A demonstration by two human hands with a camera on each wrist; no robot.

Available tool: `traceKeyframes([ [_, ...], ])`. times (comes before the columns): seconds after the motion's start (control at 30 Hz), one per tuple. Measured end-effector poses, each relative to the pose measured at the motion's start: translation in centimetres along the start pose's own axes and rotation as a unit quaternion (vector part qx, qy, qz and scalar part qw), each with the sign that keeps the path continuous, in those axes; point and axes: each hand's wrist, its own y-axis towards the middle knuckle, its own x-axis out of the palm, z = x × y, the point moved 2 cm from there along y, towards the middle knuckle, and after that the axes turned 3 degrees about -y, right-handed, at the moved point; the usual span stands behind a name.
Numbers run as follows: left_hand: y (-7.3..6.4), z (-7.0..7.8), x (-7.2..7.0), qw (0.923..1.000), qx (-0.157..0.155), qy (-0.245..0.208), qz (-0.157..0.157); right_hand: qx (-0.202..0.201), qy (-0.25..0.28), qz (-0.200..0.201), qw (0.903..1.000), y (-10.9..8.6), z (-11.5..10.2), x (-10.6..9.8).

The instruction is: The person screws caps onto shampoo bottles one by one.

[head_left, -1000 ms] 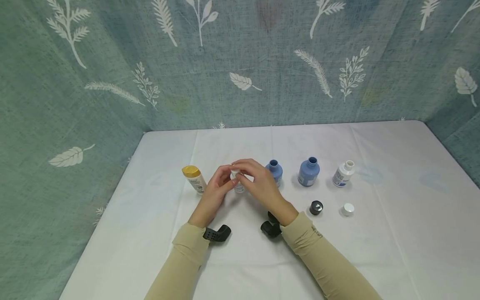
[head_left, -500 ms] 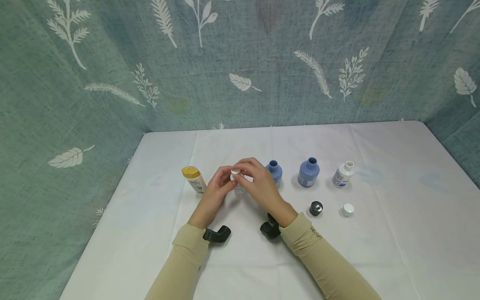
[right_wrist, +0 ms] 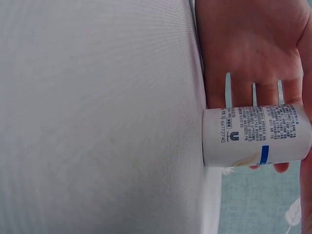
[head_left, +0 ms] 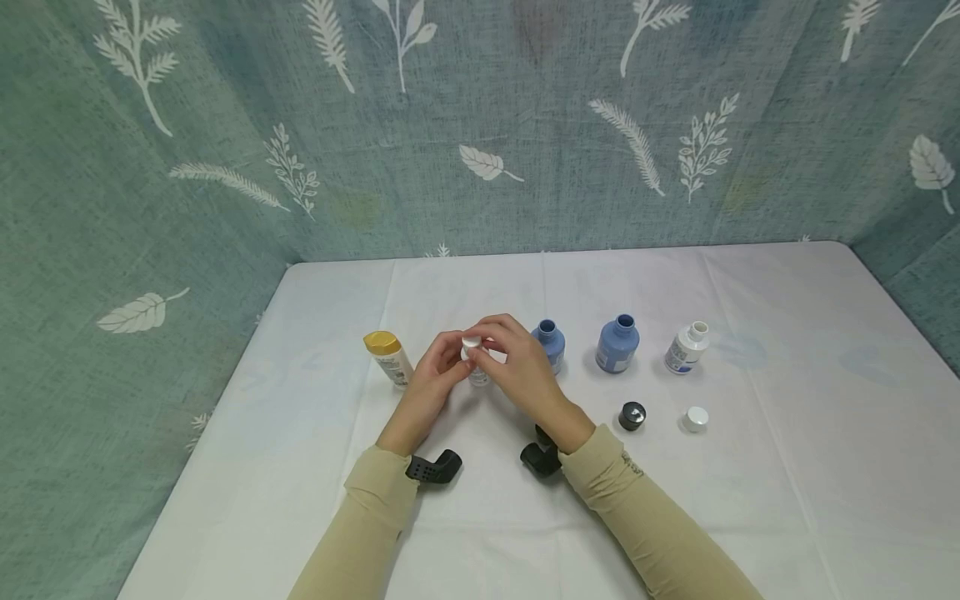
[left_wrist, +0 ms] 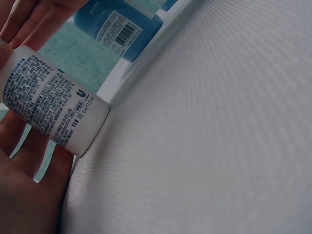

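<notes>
In the head view a small white bottle (head_left: 478, 377) stands upright on the cloth, between both hands. My left hand (head_left: 429, 385) holds it from the left, with fingers behind the printed body (left_wrist: 44, 92) in the left wrist view. At the bottle's top my right hand (head_left: 529, 377) pinches a white cap (head_left: 472, 342) between thumb and fingers. Blue printing and a barcode-free text panel face the right wrist view on the bottle (right_wrist: 253, 134), its base down at the cloth. The bottle's neck is hidden by fingers.
Left of the hands stands a white bottle with a yellow cap (head_left: 389, 360). To the right are two uncapped blue bottles, one nearer (head_left: 550, 346) and one farther (head_left: 618, 345), and an uncapped white bottle (head_left: 686, 348). A black cap (head_left: 632, 416) and another white cap (head_left: 696, 419) lie before them.
The right fingers have shifted slightly at the bottle's top, so more of the white cap shows than a second ago. The left hand and the other bottles have stayed in place.
</notes>
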Motion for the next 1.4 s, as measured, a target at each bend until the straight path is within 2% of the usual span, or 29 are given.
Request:
traceKeyframes([
  [0.17,-0.6,1.3,0.4,1.0000,0.000,-0.002,-0.003,0.004,0.003,-0.002,1.0000,0.0,-0.1,0.1],
  [0.27,-0.8,1.6,0.6,1.0000,0.000,0.002,-0.002,0.006,0.004,-0.002,1.0000,-0.1,-0.1,0.1],
  [0.57,0.0,-0.3,-0.2,0.9999,0.006,0.006,0.008,-0.003,0.012,-0.020,0.9997,0.0,0.0,0.2],
  [0.77,0.2,-0.7,-0.3,0.9999,0.007,0.003,0.010,-0.014,-0.009,-0.035,0.9993,0.0,-0.2,0.0],
  [0.9,0.1,-0.3,-0.1,0.9999,0.006,-0.012,0.004,-0.010,-0.006,-0.029,0.9995,-0.1,-0.1,0.1],
  [1.13,-0.6,1.3,0.6,1.0000,0.007,-0.002,0.001,0.008,0.035,0.003,0.9994,-0.2,0.2,0.2],
  [1.3,-0.1,-0.1,0.0,0.9999,0.004,-0.009,0.006,0.027,0.042,0.002,0.9988,-0.1,0.2,0.2],
  [1.4,0.2,-0.7,-0.2,0.9999,0.002,-0.008,0.011,0.026,0.041,-0.003,0.9988,-0.1,0.2,0.1],
])
